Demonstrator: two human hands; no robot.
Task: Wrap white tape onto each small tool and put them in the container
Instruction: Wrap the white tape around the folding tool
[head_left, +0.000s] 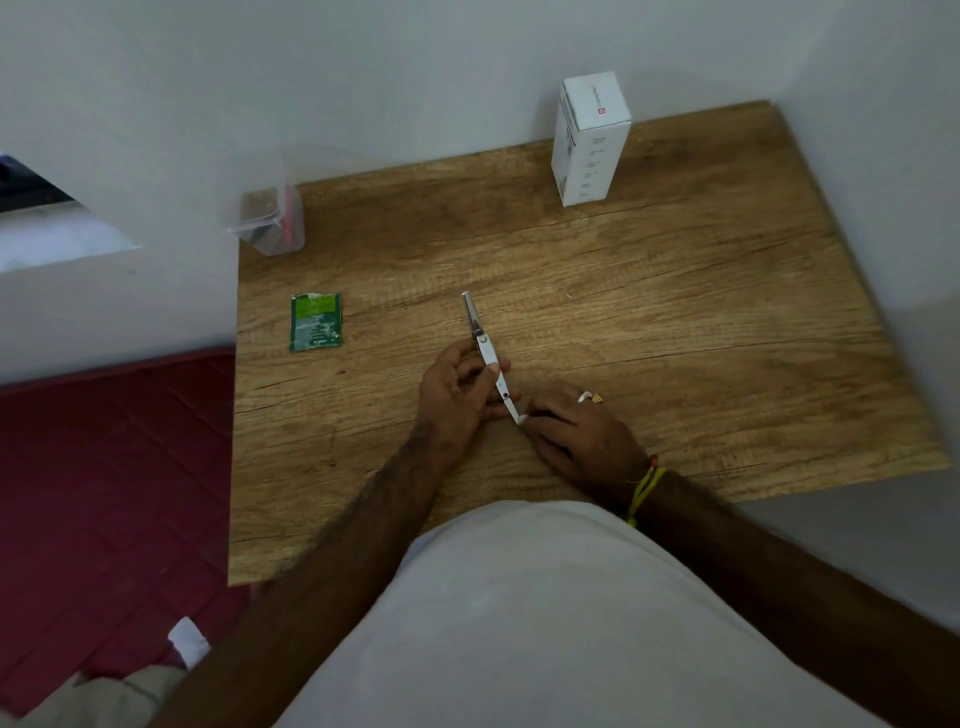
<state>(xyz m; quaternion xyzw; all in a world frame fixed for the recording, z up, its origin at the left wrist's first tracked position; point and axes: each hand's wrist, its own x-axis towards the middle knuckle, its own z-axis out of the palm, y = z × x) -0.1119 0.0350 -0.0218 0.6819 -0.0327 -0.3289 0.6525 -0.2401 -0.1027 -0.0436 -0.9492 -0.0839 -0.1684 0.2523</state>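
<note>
A small metal tool (480, 332), slim like a pair of pliers or clippers, points away from me over the middle of the wooden table (675, 322). My left hand (457, 395) grips its handle, fingers curled round it. My right hand (576, 431) pinches the near end of the tool, where a bit of white tape (514, 413) shows. The roll of tape is hidden. A clear plastic container (267, 218) with a few dark and red items inside stands at the table's far left corner.
A green sachet (315, 322) lies flat on the left of the table. A tall white box (589, 140) stands at the back by the wall. A red mat (104, 467) covers the floor to the left.
</note>
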